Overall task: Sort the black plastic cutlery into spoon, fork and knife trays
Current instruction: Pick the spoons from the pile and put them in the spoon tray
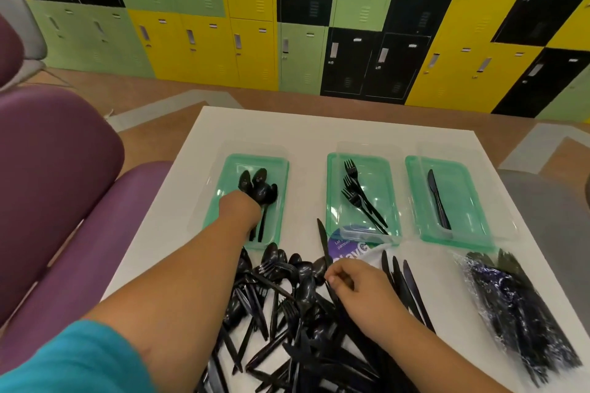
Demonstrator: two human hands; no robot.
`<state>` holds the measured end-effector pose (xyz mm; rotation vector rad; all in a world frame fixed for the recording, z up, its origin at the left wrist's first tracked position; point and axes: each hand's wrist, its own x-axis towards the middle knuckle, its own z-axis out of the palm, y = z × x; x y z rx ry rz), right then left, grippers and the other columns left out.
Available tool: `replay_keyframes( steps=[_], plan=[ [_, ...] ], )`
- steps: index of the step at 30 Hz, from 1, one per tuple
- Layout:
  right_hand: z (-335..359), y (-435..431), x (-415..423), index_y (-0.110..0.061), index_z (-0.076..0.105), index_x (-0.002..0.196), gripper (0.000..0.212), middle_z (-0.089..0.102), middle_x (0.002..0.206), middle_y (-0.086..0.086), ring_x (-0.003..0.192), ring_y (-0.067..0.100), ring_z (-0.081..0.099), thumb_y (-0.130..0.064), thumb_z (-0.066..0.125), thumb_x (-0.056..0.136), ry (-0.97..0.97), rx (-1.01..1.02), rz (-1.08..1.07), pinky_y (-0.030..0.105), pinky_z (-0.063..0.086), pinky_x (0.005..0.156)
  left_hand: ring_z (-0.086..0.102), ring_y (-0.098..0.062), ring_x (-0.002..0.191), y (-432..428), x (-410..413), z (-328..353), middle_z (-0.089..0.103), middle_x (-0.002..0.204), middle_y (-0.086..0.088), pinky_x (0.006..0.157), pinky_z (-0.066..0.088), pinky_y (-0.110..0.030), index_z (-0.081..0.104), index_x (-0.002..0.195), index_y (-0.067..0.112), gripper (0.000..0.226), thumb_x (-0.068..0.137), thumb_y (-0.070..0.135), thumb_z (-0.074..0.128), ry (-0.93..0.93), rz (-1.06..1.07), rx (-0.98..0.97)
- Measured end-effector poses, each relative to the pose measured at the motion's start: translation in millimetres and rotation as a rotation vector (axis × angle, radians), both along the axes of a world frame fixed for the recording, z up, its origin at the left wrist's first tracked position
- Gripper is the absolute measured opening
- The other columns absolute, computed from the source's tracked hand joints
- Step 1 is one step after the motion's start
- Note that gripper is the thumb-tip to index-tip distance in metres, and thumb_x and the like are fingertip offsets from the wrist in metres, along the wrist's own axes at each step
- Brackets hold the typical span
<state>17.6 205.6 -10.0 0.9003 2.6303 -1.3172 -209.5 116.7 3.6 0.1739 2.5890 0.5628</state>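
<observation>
White table (pixel 319 134) by lockers. Left hand (pixel 239 210) in spoon tray (pixel 255 159), grip hidden, prob dropping spoons. Right hand (pixel 357 284) pinches knife (pixel 323 241) from pile (pixel 287 313), likely headed for knife tray (pixel 459 169).

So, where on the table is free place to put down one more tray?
The white table is bare along its far edge, beyond the three green trays. A narrower strip lies left of the spoon tray. The near side is crowded by the cutlery pile and the wrapped bundle.
</observation>
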Motion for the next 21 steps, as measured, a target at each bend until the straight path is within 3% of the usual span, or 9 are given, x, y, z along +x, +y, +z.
replay_keyframes(
  steps=[2,4,7,9,11,13,15,21],
  plan=[
    [-1.9,-2.6,-11.3,-0.028,0.064,0.095,0.010,0.062,0.091,-0.012,0.079,0.001,0.057,-0.021,0.056,0.093,-0.007,0.066,0.020,0.011,0.043,0.071,0.057,-0.030,0.115,-6.9,2.9,2.7,0.063,0.109,-0.015,0.086,0.046,-0.029,0.060,0.113,-0.001,0.025,0.096,0.011,0.047,0.018,-0.013,-0.015],
    [-5.5,-1.7,-24.9,-0.023,0.065,0.101,0.013,0.063,0.093,-0.009,0.075,0.000,0.055,-0.019,0.056,0.093,-0.023,0.130,0.044,0.010,0.043,0.070,0.059,-0.027,0.108,-16.7,8.1,6.6,0.061,0.107,-0.016,0.071,0.044,-0.025,0.062,0.106,0.006,0.018,0.095,0.011,0.049,0.069,0.035,0.108],
    [-16.9,3.3,-47.4,-0.015,0.062,0.118,0.026,0.062,0.112,0.002,0.095,0.013,0.060,-0.019,0.054,0.094,-0.085,0.243,0.096,0.024,0.048,0.087,0.061,-0.017,0.095,-34.1,26.7,13.5,0.060,0.125,-0.009,0.076,0.038,-0.014,0.058,0.127,0.010,0.034,0.093,0.012,0.053,0.229,0.031,0.369],
    [-25.5,6.2,-58.8,-0.017,0.055,0.129,0.036,0.056,0.125,0.005,0.110,0.020,0.056,-0.018,0.053,0.094,-0.152,0.302,0.169,0.032,0.046,0.095,0.061,-0.005,0.074,-48.1,45.8,13.9,0.068,0.104,0.002,0.065,0.039,-0.001,0.065,0.115,0.019,0.026,0.094,0.012,0.052,0.271,-0.023,0.482],
    [-32.4,7.5,-65.6,-0.022,0.044,0.140,0.049,0.046,0.133,0.004,0.117,0.023,0.051,-0.013,0.052,0.093,-0.195,0.328,0.288,0.035,0.045,0.097,0.052,-0.002,0.054,-60.3,66.2,11.7,0.067,0.087,0.009,0.049,0.040,-0.007,0.068,0.102,0.027,0.022,0.094,0.014,0.052,0.193,-0.051,0.530],
    [-36.0,9.1,-70.5,-0.031,0.035,0.144,0.062,0.039,0.135,0.002,0.118,0.023,0.048,-0.007,0.053,0.090,-0.213,0.362,0.406,0.035,0.045,0.097,0.058,-0.006,0.060,-71.0,82.0,4.3,0.068,0.085,0.011,0.054,0.044,-0.014,0.068,0.093,0.033,0.023,0.093,0.015,0.053,0.114,-0.062,0.541],
    [-36.1,10.4,-74.7,-0.033,0.039,0.140,0.062,0.039,0.131,0.002,0.115,0.024,0.048,-0.005,0.056,0.088,-0.225,0.410,0.474,0.036,0.046,0.096,0.065,-0.011,0.072,-77.5,91.1,-5.3,0.069,0.083,0.011,0.062,0.047,-0.015,0.066,0.086,0.038,0.027,0.092,0.015,0.054,0.063,-0.048,0.536],
    [-26.7,9.7,-73.9,-0.017,0.060,0.114,0.022,0.053,0.118,0.005,0.110,0.024,0.049,-0.020,0.056,0.092,-0.197,0.454,0.485,0.036,0.045,0.091,0.064,-0.005,0.084,-80.1,100.3,-16.1,0.070,0.088,0.011,0.071,0.045,-0.011,0.066,0.086,0.038,0.027,0.092,0.013,0.055,0.000,-0.053,0.524]
  ],
)
